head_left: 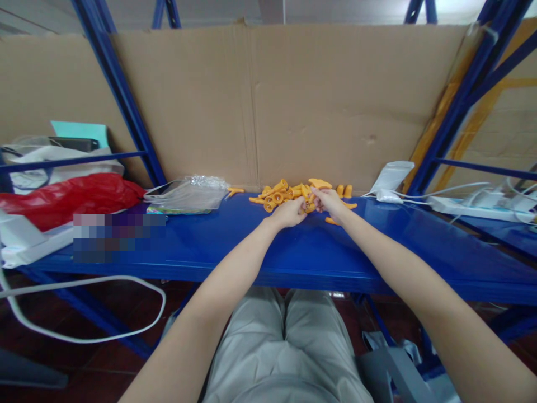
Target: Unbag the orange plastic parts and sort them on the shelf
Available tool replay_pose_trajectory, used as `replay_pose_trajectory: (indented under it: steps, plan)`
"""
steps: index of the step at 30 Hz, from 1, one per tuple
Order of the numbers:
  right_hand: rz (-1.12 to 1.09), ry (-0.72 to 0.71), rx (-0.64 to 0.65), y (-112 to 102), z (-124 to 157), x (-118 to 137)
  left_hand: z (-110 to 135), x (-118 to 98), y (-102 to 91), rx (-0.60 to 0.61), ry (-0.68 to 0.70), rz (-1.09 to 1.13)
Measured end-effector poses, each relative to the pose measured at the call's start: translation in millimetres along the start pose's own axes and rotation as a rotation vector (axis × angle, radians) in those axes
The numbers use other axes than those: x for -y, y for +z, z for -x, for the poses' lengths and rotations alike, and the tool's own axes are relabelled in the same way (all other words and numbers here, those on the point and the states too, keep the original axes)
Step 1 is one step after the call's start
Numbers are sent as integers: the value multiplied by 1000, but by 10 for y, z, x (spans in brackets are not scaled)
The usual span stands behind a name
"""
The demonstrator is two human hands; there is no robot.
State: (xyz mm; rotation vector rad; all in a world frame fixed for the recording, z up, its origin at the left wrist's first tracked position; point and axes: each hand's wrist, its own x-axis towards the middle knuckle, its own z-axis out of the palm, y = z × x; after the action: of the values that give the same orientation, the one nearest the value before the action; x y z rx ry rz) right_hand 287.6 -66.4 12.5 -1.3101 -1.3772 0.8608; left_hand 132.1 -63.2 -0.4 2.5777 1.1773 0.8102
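Note:
A heap of small orange plastic pieces point(280, 193), several with hollow round ends, lies against the cardboard at the back of the blue shelf. My left hand point(289, 213) is at the front of the heap, fingers curled in; whatever they pinch is too small to make out. Close beside it, my right hand point(329, 202) has its thumb and fingers pressed together. A flat, branched orange piece point(320, 183) shows just above those fingers, and I cannot tell whether they grip it. Another orange piece point(333, 221) lies partly under my right wrist.
Clear plastic bags point(191, 195) lie left of the heap, with one orange piece point(235, 191) beside them. Farther left is a red plastic bag point(75, 196). White power strips point(465, 208) and cables are on the right. Blue uprights point(121, 95) frame the shelf.

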Motion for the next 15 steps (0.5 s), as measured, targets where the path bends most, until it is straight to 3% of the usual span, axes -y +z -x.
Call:
replay_pose_trajectory:
  steps: [8, 10, 15]
  plan:
    - [16, 148, 83, -38, 6, -7, -3, -22, -6, 35, 9, 5]
    - [214, 115, 67, -44, 5, -13, -1, -47, -4, 71, -36, 103]
    - [985, -162, -101, -71, 31, 57, 13, -134, 6, 135, -221, 467]
